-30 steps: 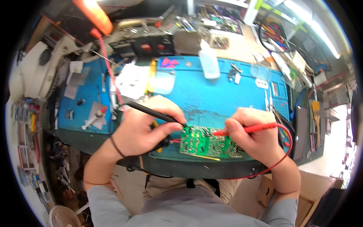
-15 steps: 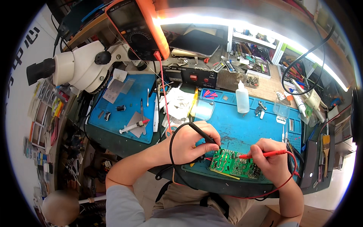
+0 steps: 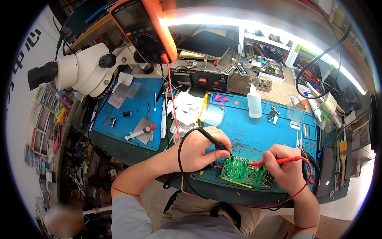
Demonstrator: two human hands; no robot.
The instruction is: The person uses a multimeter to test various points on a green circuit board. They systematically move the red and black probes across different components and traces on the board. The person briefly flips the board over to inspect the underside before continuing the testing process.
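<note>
The left hand (image 3: 205, 149) grips a black probe (image 3: 213, 138), the right hand (image 3: 283, 165) a red probe (image 3: 285, 160). Both tips point at the green circuit board (image 3: 238, 174) near the front edge of the tabletop (image 3: 234, 195); whether they touch it, I cannot tell. A squeeze bottle (image 3: 254, 104) stands farther back.
</note>
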